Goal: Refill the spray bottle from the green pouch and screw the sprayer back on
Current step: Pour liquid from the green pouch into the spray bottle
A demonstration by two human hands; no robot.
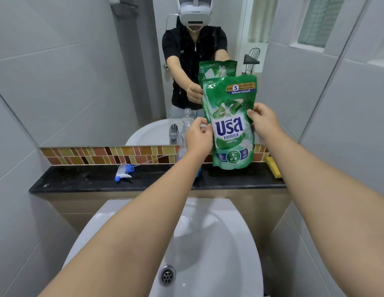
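Note:
The green pouch (230,116) stands upright on the black shelf (84,181) in front of the mirror. My left hand (198,136) pinches its left edge and my right hand (264,123) grips its right edge, both at mid height. The clear spray bottle (183,133), with its neck uncapped, stands just left of the pouch, mostly hidden behind my left hand and wrist. The white and blue sprayer (123,171) lies on its side on the shelf further left, with its thin tube pointing right towards the bottle.
A white basin (229,243) with a metal drain (168,275) lies below the shelf. A yellow sponge (273,167) sits at the shelf's right end. The mirror (101,82) shows a person, the tap and the pouch. Tiled walls close in on both sides.

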